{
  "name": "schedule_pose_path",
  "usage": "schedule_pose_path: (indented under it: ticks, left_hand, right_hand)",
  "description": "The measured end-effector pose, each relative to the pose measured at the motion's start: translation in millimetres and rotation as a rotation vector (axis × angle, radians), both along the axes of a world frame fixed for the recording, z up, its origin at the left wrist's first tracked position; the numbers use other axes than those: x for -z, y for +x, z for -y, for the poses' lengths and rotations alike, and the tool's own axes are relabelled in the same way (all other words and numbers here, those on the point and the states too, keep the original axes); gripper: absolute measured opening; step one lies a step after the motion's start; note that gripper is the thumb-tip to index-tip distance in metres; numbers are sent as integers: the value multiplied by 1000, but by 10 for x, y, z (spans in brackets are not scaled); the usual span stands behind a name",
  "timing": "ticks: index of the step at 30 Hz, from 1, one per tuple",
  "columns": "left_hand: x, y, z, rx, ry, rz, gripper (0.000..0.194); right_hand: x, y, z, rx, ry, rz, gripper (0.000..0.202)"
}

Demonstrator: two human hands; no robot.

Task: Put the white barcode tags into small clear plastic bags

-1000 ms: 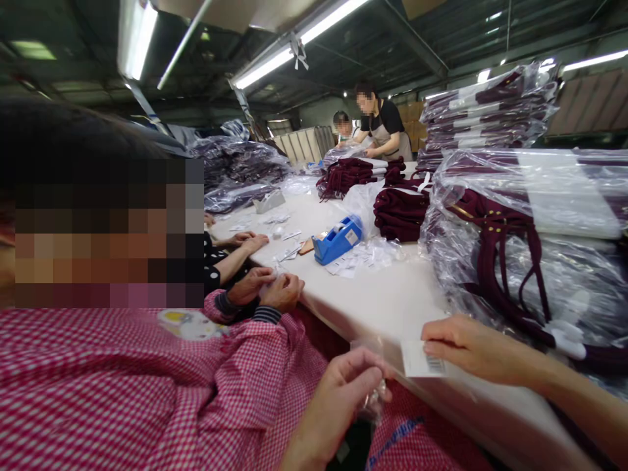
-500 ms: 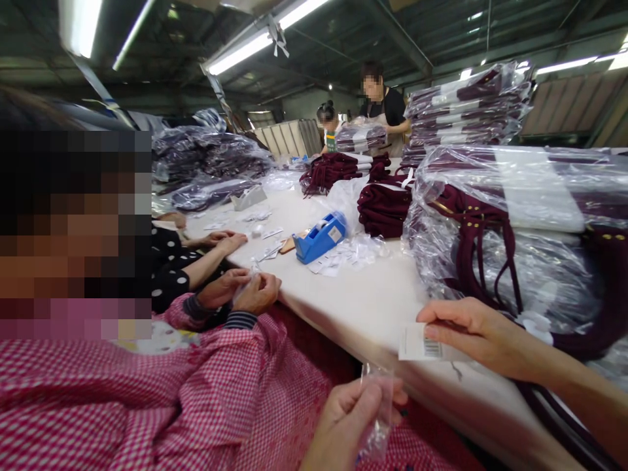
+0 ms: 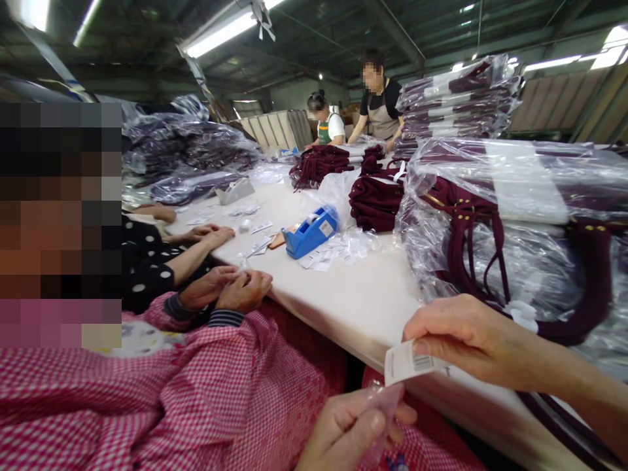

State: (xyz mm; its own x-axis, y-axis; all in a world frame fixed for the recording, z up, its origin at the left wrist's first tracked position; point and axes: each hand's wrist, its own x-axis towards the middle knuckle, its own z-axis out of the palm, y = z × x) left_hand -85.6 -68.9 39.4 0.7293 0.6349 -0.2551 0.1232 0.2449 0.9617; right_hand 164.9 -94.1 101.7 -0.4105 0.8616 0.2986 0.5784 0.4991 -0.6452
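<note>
My right hand [image 3: 471,337] pinches a small white barcode label [image 3: 408,363] between thumb and fingers, just past the table's front edge. Lower down, my left hand [image 3: 350,425] is closed on a small clear plastic bag [image 3: 383,412]. The label's lower corner is close to the bag's upper end; I cannot tell whether they touch. Behind my right hand lie maroon garments with cords [image 3: 473,229], wrapped in clear plastic with a white paper band.
On the white table [image 3: 338,297] stands a blue tape dispenser [image 3: 311,232] beside scattered labels [image 3: 333,252]. A co-worker's hands [image 3: 240,288] hold something small at the left. Folded maroon garments [image 3: 375,203] lie farther back, near a tall wrapped stack [image 3: 456,104]. Two people work beyond.
My right hand has brought the label left and down, tilting it, and the bag in my left hand is now close beneath it. The view has shifted slightly right.
</note>
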Motion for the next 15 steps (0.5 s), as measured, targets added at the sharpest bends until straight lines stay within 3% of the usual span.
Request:
schedule_pose_path:
  ticks: [4, 15]
  left_hand:
    - [8, -9, -4, 0, 25, 2, 39]
    - [-45, 58, 31, -9, -124, 56, 54]
  right_hand:
    - [-26, -70, -7, -10, 15, 61, 21]
    - [-2, -98, -91, -99, -44, 231, 22]
